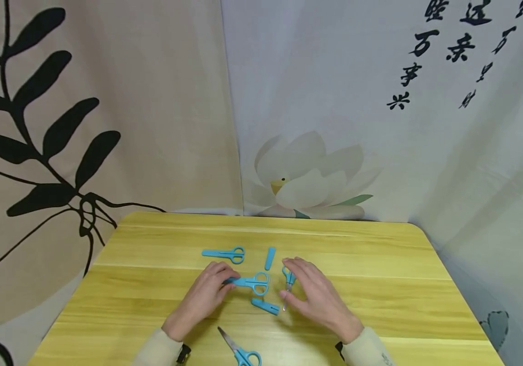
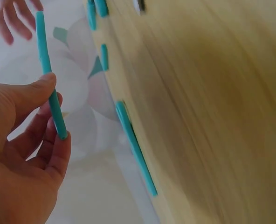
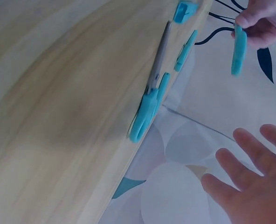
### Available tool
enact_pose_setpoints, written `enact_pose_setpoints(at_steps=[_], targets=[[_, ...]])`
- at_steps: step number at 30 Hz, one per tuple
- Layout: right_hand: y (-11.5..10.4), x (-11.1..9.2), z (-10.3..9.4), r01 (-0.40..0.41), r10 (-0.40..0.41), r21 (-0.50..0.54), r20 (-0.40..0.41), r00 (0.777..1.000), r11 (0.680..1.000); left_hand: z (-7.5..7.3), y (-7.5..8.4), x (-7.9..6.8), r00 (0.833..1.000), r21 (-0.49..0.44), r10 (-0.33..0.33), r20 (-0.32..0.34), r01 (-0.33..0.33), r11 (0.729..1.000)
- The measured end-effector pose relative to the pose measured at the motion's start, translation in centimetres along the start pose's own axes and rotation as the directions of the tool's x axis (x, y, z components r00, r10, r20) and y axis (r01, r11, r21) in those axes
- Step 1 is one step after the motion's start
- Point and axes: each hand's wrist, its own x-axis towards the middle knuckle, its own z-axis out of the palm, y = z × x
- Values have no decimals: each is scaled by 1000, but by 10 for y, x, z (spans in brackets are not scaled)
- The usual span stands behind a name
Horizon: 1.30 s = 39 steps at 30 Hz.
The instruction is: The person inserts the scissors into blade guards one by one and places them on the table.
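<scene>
My left hand (image 1: 206, 291) pinches a pair of blue-handled scissors (image 1: 258, 283) by the blade end, which looks covered by a blue sheath. In the left wrist view these scissors (image 2: 43, 39) are held up, apart from the table. My right hand (image 1: 318, 295) has its fingers spread and holds nothing, as the right wrist view shows. Beside it, a second pair of scissors (image 3: 149, 102) lies on the table with bare blades. Two loose blue sheaths lie nearby: one sheath (image 1: 265, 306) in front of the held scissors, another sheath (image 1: 270, 258) behind them.
Farther back on the wooden table (image 1: 357, 244) lies a sheathed pair of blue scissors (image 1: 224, 253). Another pair with bare blades (image 1: 239, 348) lies near the front, partly cut off by the frame. Printed curtains (image 1: 151, 101) hang behind the table.
</scene>
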Motion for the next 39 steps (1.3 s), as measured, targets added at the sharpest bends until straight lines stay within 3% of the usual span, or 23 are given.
enact_pose_setpoints(at_steps=[6,13,23,39], targets=[[8,-4,-5,11,-11,-24,-19,1000,1000,-12,-24,-4,999,33,34,39,-36,999],[12,-7,-7,-8,7,-44,-11,1000,999,-16,-47,-1,996,-14,-4,84,5,1000],[12,-8,-5,-13,12,-46,-22,1000,999,-13,-69,2,984,-88,-98,149,112,990],[12,-5,-1,7,-7,-33,-17,1000,999,-3,-90,11,965,-102,-134,225,160,982]])
